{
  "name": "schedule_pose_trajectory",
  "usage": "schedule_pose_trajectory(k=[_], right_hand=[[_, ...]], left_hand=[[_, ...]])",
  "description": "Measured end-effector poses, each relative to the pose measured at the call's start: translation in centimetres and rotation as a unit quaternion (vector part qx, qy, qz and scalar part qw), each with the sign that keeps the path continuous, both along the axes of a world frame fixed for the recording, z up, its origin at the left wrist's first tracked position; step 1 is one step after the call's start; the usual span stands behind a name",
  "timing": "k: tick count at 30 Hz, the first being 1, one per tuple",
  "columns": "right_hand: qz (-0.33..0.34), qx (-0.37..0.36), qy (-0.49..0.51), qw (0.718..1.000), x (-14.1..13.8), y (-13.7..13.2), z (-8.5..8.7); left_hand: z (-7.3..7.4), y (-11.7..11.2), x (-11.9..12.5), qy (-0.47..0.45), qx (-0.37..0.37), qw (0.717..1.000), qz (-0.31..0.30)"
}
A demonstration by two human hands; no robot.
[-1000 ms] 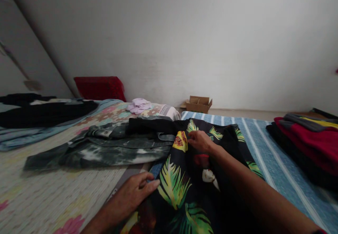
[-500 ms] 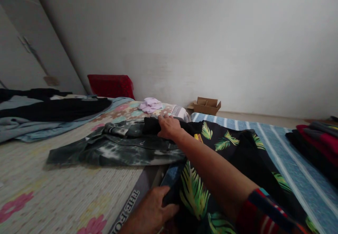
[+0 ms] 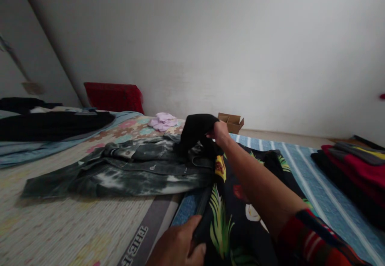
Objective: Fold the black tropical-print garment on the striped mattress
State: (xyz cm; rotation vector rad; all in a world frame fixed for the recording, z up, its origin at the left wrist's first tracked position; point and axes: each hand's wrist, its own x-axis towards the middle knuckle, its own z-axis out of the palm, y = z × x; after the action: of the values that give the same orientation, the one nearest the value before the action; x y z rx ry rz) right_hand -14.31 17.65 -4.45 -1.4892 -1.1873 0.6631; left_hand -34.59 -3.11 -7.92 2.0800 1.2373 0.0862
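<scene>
A black shirt with green leaves and bright flowers (image 3: 231, 222) lies spread on the blue striped mat (image 3: 303, 178). My right hand (image 3: 220, 132) is closed on the shirt's black sleeve (image 3: 195, 131) and holds it lifted above the cloth. My left hand (image 3: 177, 246) grips the shirt's near left edge at the bottom of the view. A dark grey tie-dye denim jacket (image 3: 126, 170) lies flat just left of the shirt.
Folded red, grey and black clothes (image 3: 351, 170) are stacked at the right. Dark clothes and a blue garment (image 3: 51, 125) lie at the far left. A red cushion (image 3: 112, 97), a lilac cloth (image 3: 164, 120) and a small cardboard box (image 3: 233, 121) sit near the wall.
My right hand moved from the shirt's middle out to its far sleeve, took hold of it and lifted it up. My left hand slid nearer along the shirt's edge.
</scene>
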Motion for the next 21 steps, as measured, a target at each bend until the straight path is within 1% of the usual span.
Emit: schedule_pose_trajectory(k=[2, 3, 5, 7, 9, 11, 13, 14, 16, 18, 21], right_hand=[[-0.037, 0.043, 0.09, 0.994, 4.3, -1.9, -0.2], [-0.054, 0.061, 0.128, 0.988, 6.4, -3.2, -0.6], [-0.078, 0.086, 0.193, 0.974, 10.2, -6.2, -2.2], [-0.094, 0.093, 0.245, 0.961, 13.2, -9.4, -4.6], [-0.105, 0.088, 0.285, 0.949, 15.3, -12.2, -7.3], [-0.111, 0.073, 0.319, 0.938, 16.6, -14.3, -9.5], [-0.107, 0.058, 0.343, 0.931, 17.3, -15.4, -10.8], [-0.101, 0.054, 0.352, 0.929, 17.5, -15.6, -11.0], [-0.084, 0.056, 0.366, 0.925, 17.7, -15.6, -10.6], [-0.067, 0.072, 0.374, 0.922, 17.7, -15.4, -9.4], [-0.048, 0.103, 0.375, 0.92, 17.5, -15.9, -7.8]], left_hand=[[0.7, -0.6, 1.6, 0.051, 0.033, 0.998, -0.03], [0.9, -0.9, 2.5, 0.079, 0.043, 0.995, -0.05], [0.9, -1.5, 4.4, 0.126, 0.059, 0.986, -0.094], [0.4, -2.0, 6.1, 0.142, 0.071, 0.979, -0.13], [-0.5, -2.3, 7.3, 0.136, 0.077, 0.976, -0.153], [-1.3, -2.3, 8.1, 0.134, 0.083, 0.974, -0.164], [-1.8, -2.2, 8.6, 0.152, 0.076, 0.971, -0.167], [-1.9, -2.1, 8.8, 0.159, 0.069, 0.971, -0.162], [-1.7, -1.8, 8.9, 0.16, 0.049, 0.974, -0.149], [-1.2, -1.6, 8.7, 0.152, 0.036, 0.977, -0.142], [-1.0, -1.9, 8.0, 0.15, 0.056, 0.976, -0.147]])
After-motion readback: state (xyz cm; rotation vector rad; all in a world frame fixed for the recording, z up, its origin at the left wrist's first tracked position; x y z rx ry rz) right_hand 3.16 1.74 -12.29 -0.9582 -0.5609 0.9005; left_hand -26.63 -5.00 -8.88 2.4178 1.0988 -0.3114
